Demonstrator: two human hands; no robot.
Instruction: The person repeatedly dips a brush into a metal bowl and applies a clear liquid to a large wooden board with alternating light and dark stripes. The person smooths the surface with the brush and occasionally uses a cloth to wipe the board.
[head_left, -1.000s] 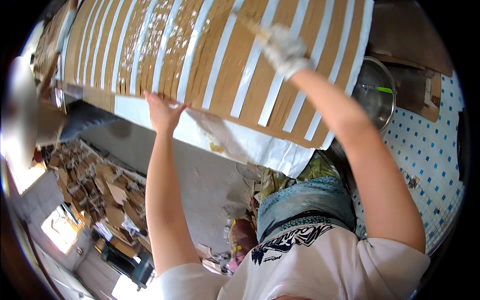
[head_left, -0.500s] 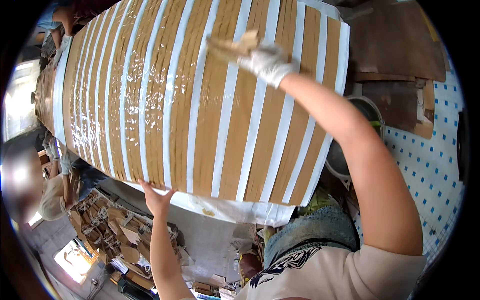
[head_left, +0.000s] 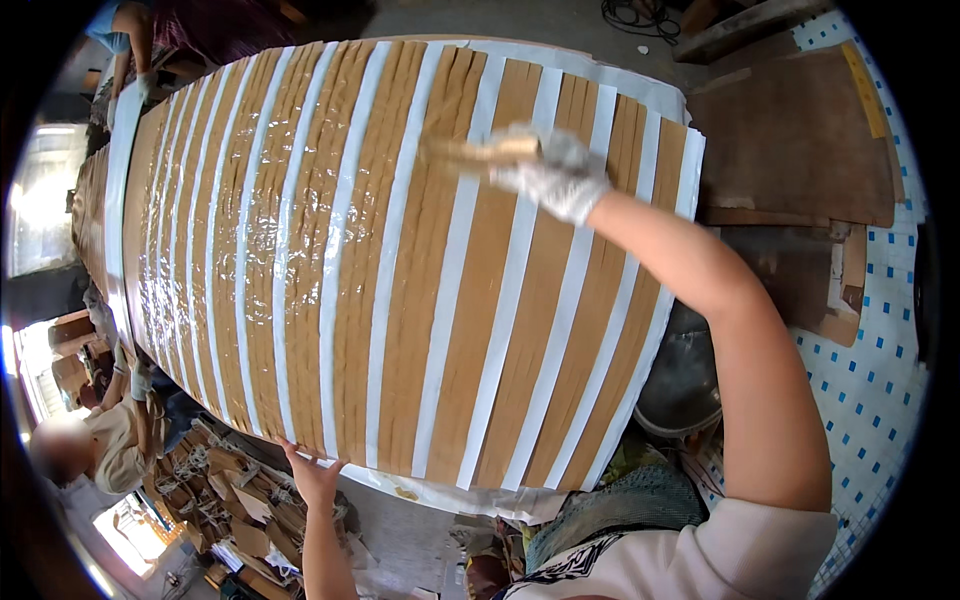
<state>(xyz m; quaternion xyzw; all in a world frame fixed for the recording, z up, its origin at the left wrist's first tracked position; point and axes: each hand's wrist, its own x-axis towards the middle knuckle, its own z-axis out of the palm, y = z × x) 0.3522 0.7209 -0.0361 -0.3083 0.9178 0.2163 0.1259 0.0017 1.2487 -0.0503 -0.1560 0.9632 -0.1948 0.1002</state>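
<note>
Brown strips (head_left: 470, 330) alternate with white strips (head_left: 447, 315) across a large work surface; the left part is glossy and looks wet, the right part is matt. My right hand (head_left: 560, 180), in a white glove, closes around a brush (head_left: 490, 152) with a pale, wood-coloured handle. Motion blurs the brush, and its tip lies over the strips near where gloss meets matt. Bare, my left hand (head_left: 314, 478) rests on the near edge of the strips, thumb and forefinger spread; its other fingers are partly hidden.
A dark bucket (head_left: 680, 385) stands beside the right edge, partly behind my forearm. Brown boards (head_left: 790, 140) lie at the right. At the far left, two people work by a pale bar (head_left: 122, 200). Piled brown cardboard pieces (head_left: 225, 490) sit at lower left.
The view has shifted, so the strips sit lower in the picture. My right hand and brush have moved slightly over the strips. My left hand keeps its place at the edge.
</note>
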